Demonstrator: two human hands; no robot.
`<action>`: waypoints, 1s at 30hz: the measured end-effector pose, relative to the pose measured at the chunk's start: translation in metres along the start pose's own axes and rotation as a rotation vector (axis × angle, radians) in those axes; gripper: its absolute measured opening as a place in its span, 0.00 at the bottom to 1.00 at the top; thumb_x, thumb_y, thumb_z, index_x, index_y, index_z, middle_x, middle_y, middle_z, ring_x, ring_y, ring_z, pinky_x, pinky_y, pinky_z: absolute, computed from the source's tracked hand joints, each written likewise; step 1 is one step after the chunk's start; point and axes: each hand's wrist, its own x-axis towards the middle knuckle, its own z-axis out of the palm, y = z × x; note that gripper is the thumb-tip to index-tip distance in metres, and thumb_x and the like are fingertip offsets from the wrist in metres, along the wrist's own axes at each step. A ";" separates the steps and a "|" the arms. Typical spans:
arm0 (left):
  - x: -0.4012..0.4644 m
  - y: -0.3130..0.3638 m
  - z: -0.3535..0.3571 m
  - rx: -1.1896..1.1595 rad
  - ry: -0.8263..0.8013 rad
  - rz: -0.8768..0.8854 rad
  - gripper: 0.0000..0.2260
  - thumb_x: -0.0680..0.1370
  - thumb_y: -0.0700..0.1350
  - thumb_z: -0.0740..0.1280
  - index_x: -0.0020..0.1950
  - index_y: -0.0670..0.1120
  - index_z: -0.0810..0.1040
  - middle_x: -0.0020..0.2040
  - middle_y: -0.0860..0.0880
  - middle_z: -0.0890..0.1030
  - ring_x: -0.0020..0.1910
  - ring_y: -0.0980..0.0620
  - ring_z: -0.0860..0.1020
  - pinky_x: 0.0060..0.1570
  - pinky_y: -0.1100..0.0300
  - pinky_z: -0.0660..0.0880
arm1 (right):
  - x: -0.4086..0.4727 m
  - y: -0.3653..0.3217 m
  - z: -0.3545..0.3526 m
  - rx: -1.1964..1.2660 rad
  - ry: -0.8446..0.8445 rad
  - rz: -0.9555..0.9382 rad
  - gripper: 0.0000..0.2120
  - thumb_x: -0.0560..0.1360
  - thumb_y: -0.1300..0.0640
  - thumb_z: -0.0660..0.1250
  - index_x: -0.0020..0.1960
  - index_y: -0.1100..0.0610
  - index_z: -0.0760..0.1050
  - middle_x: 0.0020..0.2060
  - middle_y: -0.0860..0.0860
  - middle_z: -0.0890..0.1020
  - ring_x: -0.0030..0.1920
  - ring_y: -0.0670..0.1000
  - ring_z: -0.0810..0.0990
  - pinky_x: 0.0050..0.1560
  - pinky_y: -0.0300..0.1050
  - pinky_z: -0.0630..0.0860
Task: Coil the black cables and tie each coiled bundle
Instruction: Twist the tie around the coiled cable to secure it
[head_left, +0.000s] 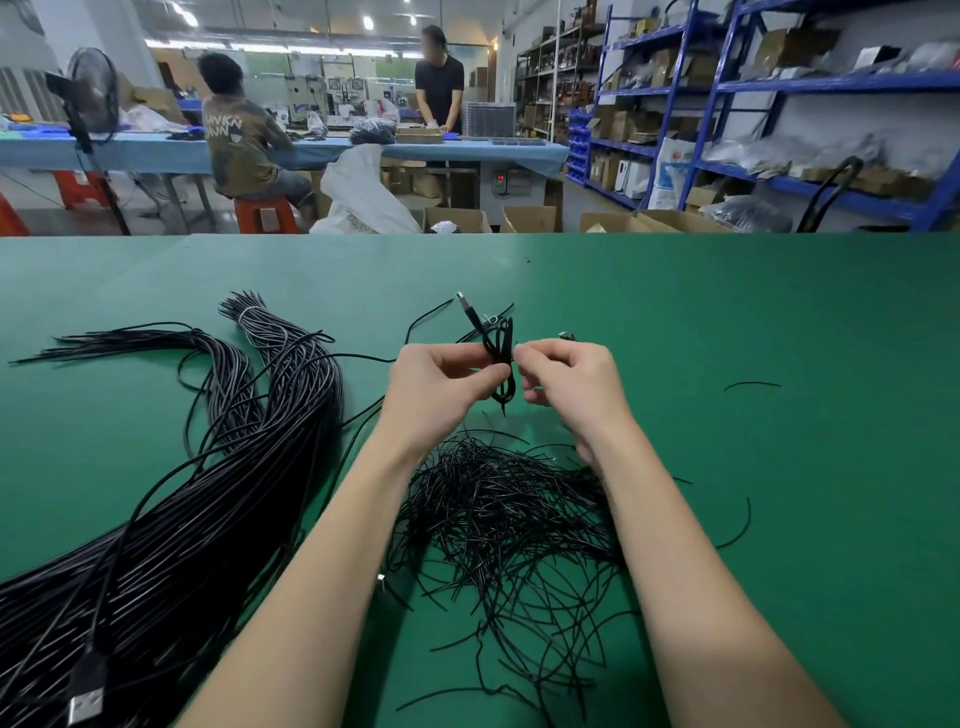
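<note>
**Holding a coil over the ties**

I am pinching a small coil (500, 358) of black cable at its middle with my left hand (441, 384), above the green table (727, 364). My right hand (569, 382) is curling its fingers against the coil's other side; I cannot tell what they are gripping. Loose ties (509, 519) are lying below my wrists, and long cables (171, 519) are sprawling to my left.

A single wide-angle head camera looks forward and down from close above the flat green felt-covered surface (727, 322), with the workshop's blue metal storage shelves (779, 83) beyond.
</note>
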 end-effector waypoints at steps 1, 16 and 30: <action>-0.001 0.000 0.001 0.039 0.016 0.028 0.08 0.74 0.41 0.75 0.49 0.52 0.87 0.39 0.53 0.87 0.35 0.60 0.81 0.41 0.67 0.77 | 0.001 -0.002 -0.001 0.111 -0.021 0.090 0.07 0.78 0.62 0.72 0.41 0.58 0.83 0.27 0.46 0.79 0.27 0.42 0.76 0.32 0.34 0.76; 0.004 0.001 -0.001 -0.220 -0.050 -0.270 0.11 0.74 0.43 0.75 0.55 0.41 0.85 0.40 0.50 0.79 0.33 0.56 0.71 0.35 0.65 0.67 | -0.002 -0.007 -0.015 -0.019 -0.162 -0.132 0.05 0.77 0.62 0.73 0.52 0.54 0.81 0.41 0.51 0.86 0.37 0.47 0.84 0.39 0.42 0.83; 0.005 0.013 -0.024 -0.456 -0.307 -0.504 0.09 0.65 0.43 0.76 0.44 0.44 0.84 0.35 0.51 0.75 0.29 0.59 0.71 0.30 0.70 0.71 | -0.005 -0.011 -0.023 -0.398 -0.136 -0.601 0.02 0.75 0.58 0.76 0.45 0.52 0.86 0.38 0.40 0.85 0.41 0.44 0.84 0.41 0.39 0.80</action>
